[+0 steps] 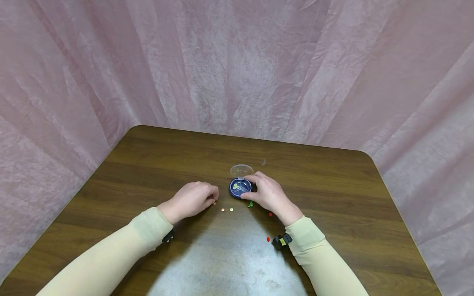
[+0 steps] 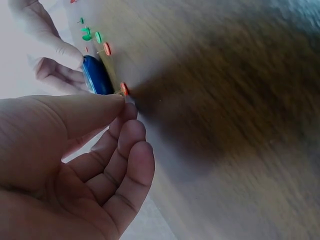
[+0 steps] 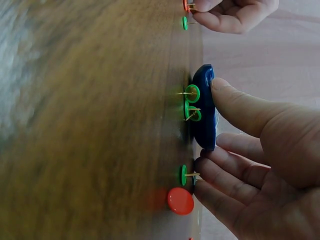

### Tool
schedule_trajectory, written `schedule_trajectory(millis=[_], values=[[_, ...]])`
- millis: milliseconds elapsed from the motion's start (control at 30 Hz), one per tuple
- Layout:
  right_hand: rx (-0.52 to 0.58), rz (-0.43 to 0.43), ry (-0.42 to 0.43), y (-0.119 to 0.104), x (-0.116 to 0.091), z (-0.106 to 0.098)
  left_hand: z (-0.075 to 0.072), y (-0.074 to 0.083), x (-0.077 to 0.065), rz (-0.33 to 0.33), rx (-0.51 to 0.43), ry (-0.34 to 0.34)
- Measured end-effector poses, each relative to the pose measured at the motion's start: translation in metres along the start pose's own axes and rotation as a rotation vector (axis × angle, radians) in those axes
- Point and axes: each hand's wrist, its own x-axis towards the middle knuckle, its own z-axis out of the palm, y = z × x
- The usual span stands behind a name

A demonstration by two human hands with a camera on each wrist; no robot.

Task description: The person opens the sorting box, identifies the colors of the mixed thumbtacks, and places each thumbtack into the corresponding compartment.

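Observation:
A round dark-blue case (image 1: 234, 195) with dividers inside stands on the table, its clear lid (image 1: 241, 170) raised at the back. Several small pale pieces (image 1: 235, 186) lie in its left compartment. My right hand (image 1: 272, 195) grips the case by its rim, thumb at the near side and fingers at the far side. To the left of it, my left hand (image 1: 192, 198) pinches the pin of an orange-red thumbtack (image 2: 124, 89) between thumb and forefinger, close to the tabletop. Between the hands lie another orange thumbtack (image 1: 223, 209) and a yellow-green one (image 1: 231, 209).
In front of the case sits a cluster of green thumbtacks (image 3: 192, 93), some with pins sticking out sideways. Two red thumbtacks (image 1: 270, 214) lie near my right wrist. The brown wooden table (image 1: 166, 152) meets pink curtains (image 1: 237, 74) behind.

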Motion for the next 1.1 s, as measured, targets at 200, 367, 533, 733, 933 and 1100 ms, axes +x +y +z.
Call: schedule_trajectory(millis=[200,367,533,733,933,1100], values=[[0.003,0.006,-0.009,0.0003,0.0011,-0.0004,-0.0006,-0.0007,-0.001,0.005,0.031,0.029],[0.0,0.009,-0.013,0.0003,0.0016,-0.0012,-0.0023,0.0018,-0.0021,0.026,0.057,0.034],[-0.002,0.014,-0.014,-0.0001,0.0013,-0.0022,-0.0024,0.005,-0.002,0.058,0.078,0.034],[0.004,0.012,-0.011,0.0003,0.0008,-0.0004,-0.0002,0.0063,-0.0006,0.064,0.098,0.024],[0.001,0.007,-0.004,-0.0001,0.001,0.0004,-0.0002,0.0063,-0.001,0.06,0.108,0.02],[0.004,0.018,-0.01,-0.0004,0.0006,0.0003,-0.0003,0.0055,-0.0015,0.053,0.115,0.01]])
